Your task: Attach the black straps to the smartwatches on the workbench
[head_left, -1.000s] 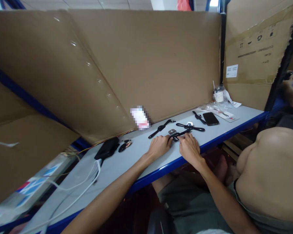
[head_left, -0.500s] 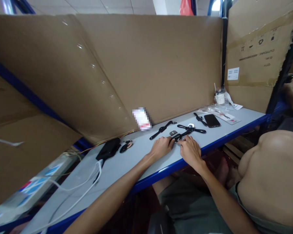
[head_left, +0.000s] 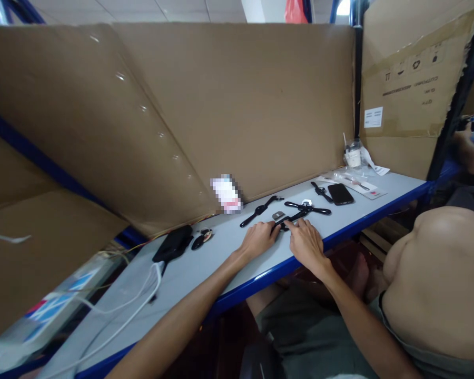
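A black wristwatch [head_left: 289,219] with its strap stretched out lies on the table between my two hands. My left hand [head_left: 259,238] has its fingers closed on the near left end of the strap. From the right, my right hand [head_left: 307,242] bends its fingers onto the watch's near side, the index fingertip against it; its thumb is partly hidden. Just behind the watch is a small grey metal piece [head_left: 278,215]. Other black wristwatches surround it: one [head_left: 259,210] behind my left hand, one with crossed straps [head_left: 308,208], and one [head_left: 322,192] farther right.
A dark phone [head_left: 340,194] and plastic packets [head_left: 359,185] lie rightward, near a cup [head_left: 353,156]. A blurred upright phone [head_left: 226,193] leans on the cardboard wall [head_left: 237,105]. Leftward are a black pouch [head_left: 174,243], white cables [head_left: 142,300] and small round items [head_left: 202,238]. A person's bare knee [head_left: 438,263] is close right.
The view has turned slightly, so everything sits a little farther left. My right fingers have shifted slightly on the watch; my left hand keeps its hold on the strap.
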`<state>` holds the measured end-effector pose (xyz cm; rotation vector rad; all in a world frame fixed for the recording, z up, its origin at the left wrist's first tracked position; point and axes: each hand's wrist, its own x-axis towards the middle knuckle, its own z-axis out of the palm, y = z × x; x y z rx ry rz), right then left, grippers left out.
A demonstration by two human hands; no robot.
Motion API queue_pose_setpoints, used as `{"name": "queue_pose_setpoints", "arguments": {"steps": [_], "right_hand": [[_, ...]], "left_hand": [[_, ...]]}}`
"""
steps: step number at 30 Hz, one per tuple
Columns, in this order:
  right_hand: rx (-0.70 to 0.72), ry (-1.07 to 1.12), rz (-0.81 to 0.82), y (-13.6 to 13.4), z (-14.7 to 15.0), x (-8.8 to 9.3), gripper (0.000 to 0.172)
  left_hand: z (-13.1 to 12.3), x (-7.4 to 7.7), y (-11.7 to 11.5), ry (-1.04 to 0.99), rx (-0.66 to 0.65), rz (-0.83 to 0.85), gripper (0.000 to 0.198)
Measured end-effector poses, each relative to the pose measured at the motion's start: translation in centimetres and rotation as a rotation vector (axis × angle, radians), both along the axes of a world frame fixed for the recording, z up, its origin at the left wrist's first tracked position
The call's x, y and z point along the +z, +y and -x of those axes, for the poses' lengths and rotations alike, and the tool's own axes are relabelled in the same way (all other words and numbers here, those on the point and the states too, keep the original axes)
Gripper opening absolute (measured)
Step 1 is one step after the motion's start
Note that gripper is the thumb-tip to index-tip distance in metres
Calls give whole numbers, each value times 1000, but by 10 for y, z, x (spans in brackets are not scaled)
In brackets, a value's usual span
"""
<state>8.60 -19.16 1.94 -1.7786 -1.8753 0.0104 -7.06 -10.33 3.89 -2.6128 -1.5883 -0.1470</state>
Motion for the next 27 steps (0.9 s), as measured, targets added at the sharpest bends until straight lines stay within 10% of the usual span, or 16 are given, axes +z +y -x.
{"name": "queue_pose_setpoints", "arguments": {"steps": [27], "right_hand": [[65, -28, 29, 0, 0, -2, 43]], "left_hand": [[11, 5, 16, 44, 220, -173, 53]]}}
